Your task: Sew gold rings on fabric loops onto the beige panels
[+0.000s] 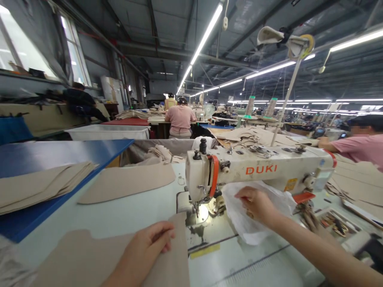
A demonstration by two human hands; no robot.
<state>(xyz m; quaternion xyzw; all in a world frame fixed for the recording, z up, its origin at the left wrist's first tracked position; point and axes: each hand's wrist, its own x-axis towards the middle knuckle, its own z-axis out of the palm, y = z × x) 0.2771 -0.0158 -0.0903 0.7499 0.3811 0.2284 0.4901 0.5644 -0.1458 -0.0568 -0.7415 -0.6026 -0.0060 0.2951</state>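
Note:
My left hand (149, 243) lies flat on a beige fabric piece (98, 259) at the near edge of the sewing table, fingers stretched toward the needle. My right hand (255, 204) reaches under the arm of the white DUKI sewing machine (260, 169) and rests on a white plastic bag (242, 223), fingers curled into it. The needle and presser foot (198, 207) stand between the two hands, with the beige piece's corner just short of them.
Another beige cut piece (128, 181) lies beyond the machine's left. A stack of beige pieces (38, 185) rests on a blue table (60, 153) at left. A tray of small tools (335, 223) sits at right. Other workers sit ahead and at far right.

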